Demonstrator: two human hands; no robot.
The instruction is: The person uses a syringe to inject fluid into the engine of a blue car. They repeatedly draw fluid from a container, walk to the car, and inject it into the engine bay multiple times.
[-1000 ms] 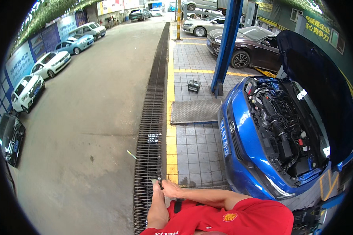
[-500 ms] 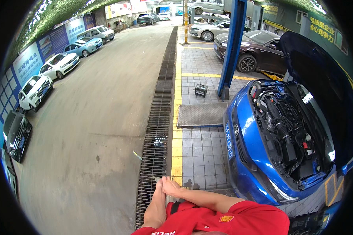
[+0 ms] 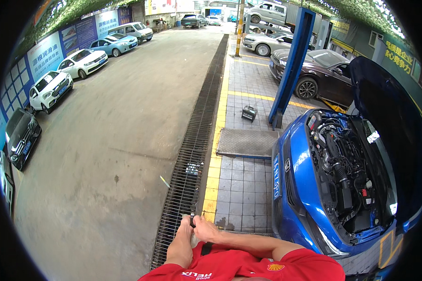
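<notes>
Close together in front of my red shirt, both hands are held over the edge of the floor drain. My left hand is closed, and so is my right hand beside it. Between their fingers shows a small dark thing, too small to name. To the right stands a blue car with its hood raised. Its engine bay lies uncovered, out of reach of my hands.
A long drain grate runs ahead beside a yellow line. A metal ramp plate, a car battery and a blue lift post stand ahead right. Parked cars line the left wall.
My hands have come slightly apart and lower, and the dark thing between them now shows. The whole view has turned a little, shifting the far surroundings right.
</notes>
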